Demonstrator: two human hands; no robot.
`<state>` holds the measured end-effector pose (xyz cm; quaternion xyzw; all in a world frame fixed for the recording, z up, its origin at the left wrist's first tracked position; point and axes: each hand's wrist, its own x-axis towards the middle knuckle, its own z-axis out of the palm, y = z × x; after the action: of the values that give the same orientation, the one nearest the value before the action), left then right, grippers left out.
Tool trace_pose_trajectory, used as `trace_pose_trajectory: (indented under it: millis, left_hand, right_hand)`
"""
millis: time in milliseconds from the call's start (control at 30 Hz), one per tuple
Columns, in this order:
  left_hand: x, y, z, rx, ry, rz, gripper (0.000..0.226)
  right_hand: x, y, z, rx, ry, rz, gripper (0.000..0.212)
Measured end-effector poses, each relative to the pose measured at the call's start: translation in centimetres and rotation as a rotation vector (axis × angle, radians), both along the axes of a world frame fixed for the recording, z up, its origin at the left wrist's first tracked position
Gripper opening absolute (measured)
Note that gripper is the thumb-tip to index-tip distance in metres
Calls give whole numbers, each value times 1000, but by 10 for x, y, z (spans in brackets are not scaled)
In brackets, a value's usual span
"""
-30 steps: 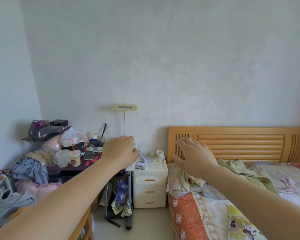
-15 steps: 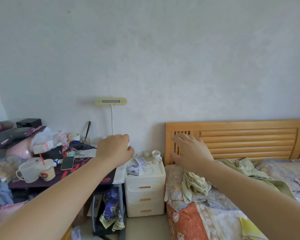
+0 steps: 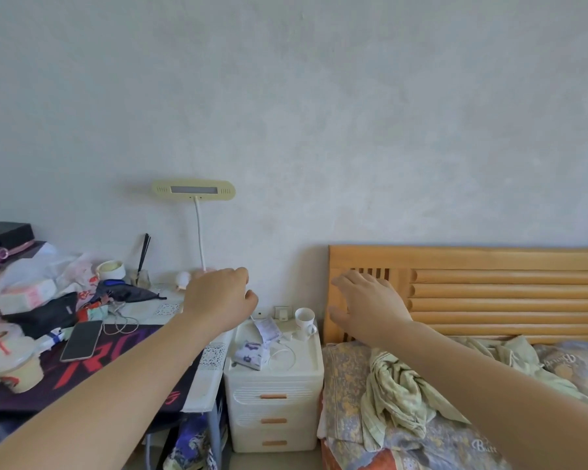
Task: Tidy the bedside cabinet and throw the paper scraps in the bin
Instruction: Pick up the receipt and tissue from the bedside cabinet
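A cream plastic bedside cabinet (image 3: 274, 398) with three drawers stands between a desk and the bed. On its top lie a printed paper scrap (image 3: 268, 329), a purple-patterned packet (image 3: 249, 353), a white cable and a white mug (image 3: 305, 320). My left hand (image 3: 219, 301) hovers above the cabinet's left rear corner, fingers curled loosely with nothing in them. My right hand (image 3: 370, 305) is held up over the cabinet's right side, in front of the headboard, fingers spread and empty. No bin is in view.
A cluttered desk (image 3: 123, 368) on the left holds a phone (image 3: 81, 340), drink cups, bags and a lamp (image 3: 193, 189). A bed with a wooden headboard (image 3: 489, 293) and crumpled green cloth (image 3: 398, 391) fills the right. Cloth hangs under the desk.
The view has moved closer to the cabinet and shifted right, so the cabinet looks larger. Both hands stay outstretched in much the same pose, now over the cabinet top.
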<state>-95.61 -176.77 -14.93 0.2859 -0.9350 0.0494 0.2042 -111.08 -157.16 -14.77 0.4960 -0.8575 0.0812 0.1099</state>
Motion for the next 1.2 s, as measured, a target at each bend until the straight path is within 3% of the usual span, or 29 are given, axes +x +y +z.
trace_pose_trajectory:
  millis: [300, 600, 1033, 1200]
  left_hand:
    - [-108, -131, -47, 11, -58, 16, 27]
    - [-206, -265, -107, 1, -257, -75, 20]
    - [-295, -328, -276, 350, -362, 19, 25]
    - [-319, -334, -344, 423, -410, 67, 30]
  right_hand:
    - [-103, -129, -49, 14, -28, -12, 53]
    - [-197, -245, -121, 64, -164, -128, 48]
    - [-281, -316, -276, 96, -372, -132, 36]
    - [-295, -332, -342, 200, -413, -89, 38]
